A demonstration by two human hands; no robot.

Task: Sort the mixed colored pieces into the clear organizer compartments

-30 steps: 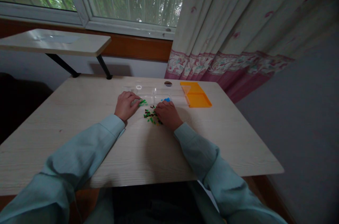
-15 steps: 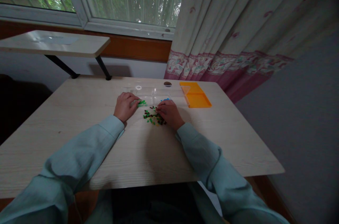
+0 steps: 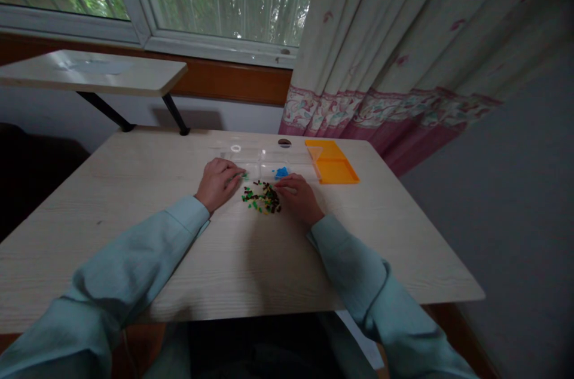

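A small heap of tiny green, dark and yellowish pieces lies on the pale wooden table. My left hand rests just left of it, fingers curled over some green pieces at the edge of a clear compartment tray. To the right of the heap my right hand has its fingertips drawn together at the heap's edge. Blue pieces sit in a tray compartment just beyond the heap.
An orange lid lies flat to the right of the clear tray. A second table stands at the back left under the window. A curtain hangs at the right. The table's right edge ends near a grey wall.
My right hand has slid rightward off the heap, uncovering more pieces and the blue ones. My left hand has shifted slightly toward the tray, hiding most of the green pieces.
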